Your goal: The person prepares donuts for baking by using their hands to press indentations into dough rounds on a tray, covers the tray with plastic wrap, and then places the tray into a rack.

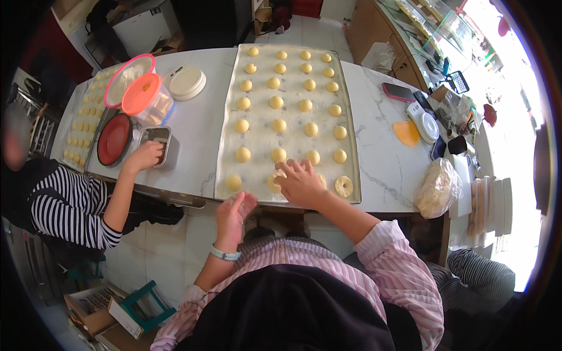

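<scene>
A big pale tray (261, 140) holds rows of round yellow dough balls (278, 125). In its nearest row, the rightmost piece is a flattened dough ring (343, 186) with a hole in the middle. My right hand (301, 182) is over this row, fingers spread and bent downward. Its fingertips touch a partly hidden dough piece (273, 182), second from the left; another piece shows partly behind the hand. My left hand (235, 213) is raised at the tray's near edge, below the leftmost ball (233, 183). Its fingers are stretched out, slightly blurred, and hold nothing visible.
To the left, a co-worker's hand (147, 155) reaches into a metal container (169, 146). Beside it are a red bowl (115, 140), an orange-lidded tub (141, 95) and another dough tray (84, 137). On the right are a scale (428, 127), an orange scraper (406, 133) and a plastic bag (440, 188).
</scene>
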{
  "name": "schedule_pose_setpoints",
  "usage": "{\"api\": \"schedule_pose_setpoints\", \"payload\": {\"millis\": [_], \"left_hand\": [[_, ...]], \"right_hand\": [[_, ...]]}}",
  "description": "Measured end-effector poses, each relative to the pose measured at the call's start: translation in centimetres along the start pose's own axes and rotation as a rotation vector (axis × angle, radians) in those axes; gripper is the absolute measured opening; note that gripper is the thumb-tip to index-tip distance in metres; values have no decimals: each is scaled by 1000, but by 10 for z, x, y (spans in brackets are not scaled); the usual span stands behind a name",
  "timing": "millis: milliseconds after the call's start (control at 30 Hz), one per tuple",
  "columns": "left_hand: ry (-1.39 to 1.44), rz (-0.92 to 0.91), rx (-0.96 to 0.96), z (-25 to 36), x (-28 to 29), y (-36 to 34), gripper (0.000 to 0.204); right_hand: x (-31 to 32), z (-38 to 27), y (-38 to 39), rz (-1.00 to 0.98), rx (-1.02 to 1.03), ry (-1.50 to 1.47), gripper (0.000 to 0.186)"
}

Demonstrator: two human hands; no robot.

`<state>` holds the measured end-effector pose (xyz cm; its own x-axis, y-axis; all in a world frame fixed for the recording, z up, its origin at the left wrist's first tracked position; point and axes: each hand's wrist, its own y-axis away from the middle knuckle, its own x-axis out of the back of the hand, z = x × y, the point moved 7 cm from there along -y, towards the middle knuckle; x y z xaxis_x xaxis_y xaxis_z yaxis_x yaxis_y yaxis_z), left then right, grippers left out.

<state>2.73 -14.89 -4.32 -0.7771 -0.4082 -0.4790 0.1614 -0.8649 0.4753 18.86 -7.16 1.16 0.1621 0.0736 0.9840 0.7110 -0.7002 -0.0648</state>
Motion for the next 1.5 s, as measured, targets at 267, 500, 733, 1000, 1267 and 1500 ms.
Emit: {"api": "schedule_pose_setpoints", "payload": {"millis": [267, 500, 733, 1000, 1267, 1500], "left_hand": [[-20, -115, 254, -27, -50, 12, 24], [86, -160, 115, -26, -71, -2, 25], [62, -312, -10, -10, -101, -6, 25], [-260, -307, -241, 6, -116, -3, 23], [-66, -368, -55, -1, -120, -8, 28], [-44, -417, 97, 5, -128, -3, 26]], "right_hand": [[-16, 2, 8, 54, -103, -114, 31], [36, -23, 27, 303, -169, -201, 28], [59, -14, 43, 409, -235, -488, 26], [61, 22, 52, 500, -410, -938, 20], [62, 28, 56, 432, -525, -1026, 27], [50, 39, 54, 399, -586, -1308, 24]]}}
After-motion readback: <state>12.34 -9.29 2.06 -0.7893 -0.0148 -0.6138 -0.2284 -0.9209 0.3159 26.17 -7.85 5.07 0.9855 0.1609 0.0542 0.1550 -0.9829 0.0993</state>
